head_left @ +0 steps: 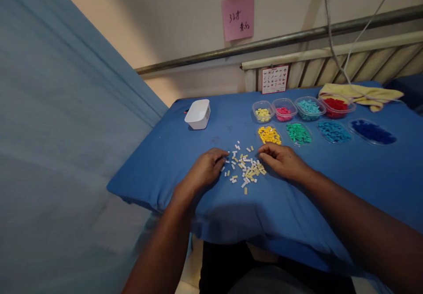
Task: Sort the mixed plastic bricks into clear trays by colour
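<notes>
A loose heap of small white and pale yellow bricks (243,167) lies on the blue cloth (231,206) in front of me. My left hand (205,170) rests at the heap's left edge, fingers curled down with the tips touching the nearest pieces. My right hand (284,161) rests at the heap's right edge, fingers bent and pinched low over the bricks. Whether either hand holds a brick is hidden under the fingers.
A white lidded box (198,114) stands at the back left. Clear tubs hold yellow (263,112), pink (284,109), teal (309,107) and red (336,104) bricks; sorted piles lie in front (299,133). A yellow towel (363,93) and a blue curtain (66,131) flank the table.
</notes>
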The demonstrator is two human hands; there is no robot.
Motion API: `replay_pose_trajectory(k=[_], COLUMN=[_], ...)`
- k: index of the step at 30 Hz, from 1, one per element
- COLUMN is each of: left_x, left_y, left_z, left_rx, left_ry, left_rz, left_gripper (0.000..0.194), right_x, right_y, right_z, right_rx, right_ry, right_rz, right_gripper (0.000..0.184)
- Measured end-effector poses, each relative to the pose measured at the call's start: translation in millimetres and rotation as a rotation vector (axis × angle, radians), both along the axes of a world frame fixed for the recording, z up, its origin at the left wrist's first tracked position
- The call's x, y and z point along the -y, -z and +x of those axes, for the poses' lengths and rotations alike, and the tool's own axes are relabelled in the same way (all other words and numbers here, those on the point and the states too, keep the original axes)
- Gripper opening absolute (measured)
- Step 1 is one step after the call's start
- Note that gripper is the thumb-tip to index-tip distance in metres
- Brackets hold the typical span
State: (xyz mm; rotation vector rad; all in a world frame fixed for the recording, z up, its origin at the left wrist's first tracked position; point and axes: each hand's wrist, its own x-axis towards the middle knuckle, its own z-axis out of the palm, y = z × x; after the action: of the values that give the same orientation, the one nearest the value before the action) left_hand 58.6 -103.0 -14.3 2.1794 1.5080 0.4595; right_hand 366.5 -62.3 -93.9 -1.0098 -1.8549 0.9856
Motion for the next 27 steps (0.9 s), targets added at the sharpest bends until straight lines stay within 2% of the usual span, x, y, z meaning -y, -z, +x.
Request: replay_pose_trajectory(k=[5,10,16,22,27], left_x=[-7.8,-23.1,-34.0,-36.1,-33.8], left_y=[-1.9,-1.5,-12.1,-17.0,-13.1], left_z=[20.2,53.8,76.1,87.5,72.8], left_rx=[-0.050,-0.272,-0.506,-0.612,-0.583], left_ry=[0.067,0.211,0.307,0.288,0.212], left_rz=[0.064,0.080,0.055,0.025,0.006], left_gripper=[0.029,0.030,0.028,0.029,0.032], right_x=[7.6,6.3,-1.2,-9.3,-9.3], right_y=[-2.7,-3.9,9.4,18.9,12.7], right_z=[7.0,1.7,1.4,-5.7,-10.0], right_rx=[0.106,0.226,0.096,-0.034,-0.030], right_ry=[-0.040,-0.077,-0.080,-0.016,0.009], right_rz=[0.088,0.176,0.031,-0.017,-0.003], right_gripper=[0.020,0.024,0.034,0.030,0.029])
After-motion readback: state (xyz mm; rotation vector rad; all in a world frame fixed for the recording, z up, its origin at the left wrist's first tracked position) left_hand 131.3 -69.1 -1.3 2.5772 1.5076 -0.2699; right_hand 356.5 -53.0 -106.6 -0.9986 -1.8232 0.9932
